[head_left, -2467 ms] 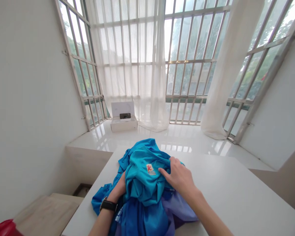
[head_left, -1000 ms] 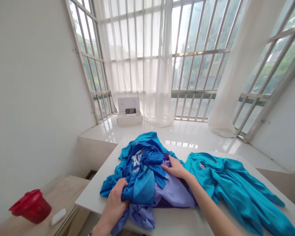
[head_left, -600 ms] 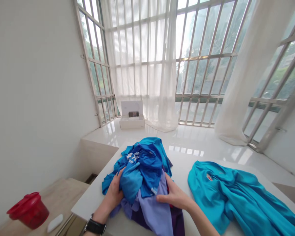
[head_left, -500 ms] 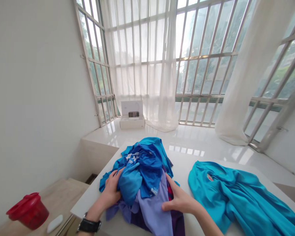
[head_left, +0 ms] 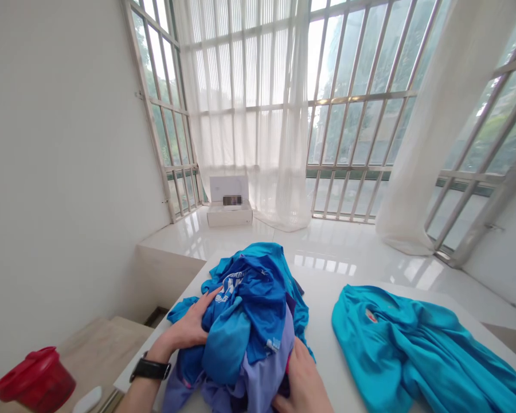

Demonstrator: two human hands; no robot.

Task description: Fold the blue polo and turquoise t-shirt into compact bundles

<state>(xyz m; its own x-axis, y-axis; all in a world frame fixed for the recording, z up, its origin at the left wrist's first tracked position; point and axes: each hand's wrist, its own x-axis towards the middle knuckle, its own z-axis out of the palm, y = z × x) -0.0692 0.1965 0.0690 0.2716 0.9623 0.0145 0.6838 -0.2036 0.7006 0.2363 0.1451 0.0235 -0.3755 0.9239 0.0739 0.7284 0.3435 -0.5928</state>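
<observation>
In the head view a heap of crumpled clothes lies on the white table. On top of it is a dark blue shirt with white lettering; beside this bulges a lighter blue piece of cloth. A lavender garment sits lower in the heap, at the near side. My left hand rests on the heap's left side, fingers stretched over the blue cloth. My right hand is curled against the lower right side, its fingers partly hidden in the lavender cloth.
A teal long garment is spread on the table at right. The white box with a raised lid stands on the ledge by the window. Lower left are a red bucket and a small white object. White curtains hang at the barred windows.
My right hand has moved down and closed on the lower right side of the heap. The lavender cloth is now bunched up and gathered in. My left hand has slid slightly up the heap.
</observation>
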